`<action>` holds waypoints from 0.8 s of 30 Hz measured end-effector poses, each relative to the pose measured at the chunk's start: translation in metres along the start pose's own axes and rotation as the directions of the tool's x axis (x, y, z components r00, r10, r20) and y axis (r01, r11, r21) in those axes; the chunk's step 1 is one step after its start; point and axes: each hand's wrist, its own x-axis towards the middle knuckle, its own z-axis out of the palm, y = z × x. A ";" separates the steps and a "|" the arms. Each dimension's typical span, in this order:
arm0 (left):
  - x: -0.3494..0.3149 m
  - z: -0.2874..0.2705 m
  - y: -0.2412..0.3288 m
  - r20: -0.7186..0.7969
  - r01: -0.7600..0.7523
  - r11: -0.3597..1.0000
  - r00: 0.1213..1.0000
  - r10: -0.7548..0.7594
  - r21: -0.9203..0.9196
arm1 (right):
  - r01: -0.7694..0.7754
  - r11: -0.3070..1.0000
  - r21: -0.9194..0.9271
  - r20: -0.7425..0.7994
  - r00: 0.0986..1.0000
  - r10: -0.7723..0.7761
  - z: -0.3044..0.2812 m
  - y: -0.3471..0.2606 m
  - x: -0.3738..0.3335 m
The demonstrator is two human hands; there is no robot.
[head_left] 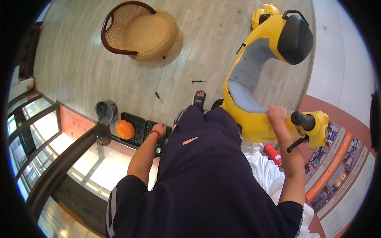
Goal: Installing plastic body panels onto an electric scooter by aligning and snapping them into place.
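My right hand (277, 114) is closed over the upper edge of the front body panel of a yellow scooter (254, 123), just left of its black handlebar grip. The scooter stands on my right, with a grey footboard and a black seat at its far end. My left hand (160, 129), with a red bead bracelet at the wrist, hangs low beside my left thigh. Its fingers are mostly hidden. Near it lies an open black tool case (137, 123), and an orange rounded object (125, 129) sits on the case's left part.
Two small dark tools, one short (157, 95) and one thin (198, 81), lie on the wood-look floor. A wicker chair (145, 31) stands far left, a grey bin (112, 113) nearer. A red fire extinguisher (273, 154), white cloth (258, 164) and a poster board (337, 170) are at right.
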 end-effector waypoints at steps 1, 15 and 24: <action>0.000 -0.001 0.002 -0.001 -0.006 1.000 1.000 0.006 0.008 | -0.009 1.000 0.004 0.001 1.000 0.009 -0.002 -0.003 -0.001; 0.035 -0.051 0.031 0.002 -0.081 0.996 0.997 0.081 -0.024 | -0.029 0.861 0.508 -0.388 0.885 0.259 0.053 -0.007 0.015; -0.024 -0.079 0.061 0.010 -0.190 0.967 0.981 0.191 0.169 | 0.057 0.988 0.143 -0.080 0.996 -0.046 -0.004 -0.004 -0.002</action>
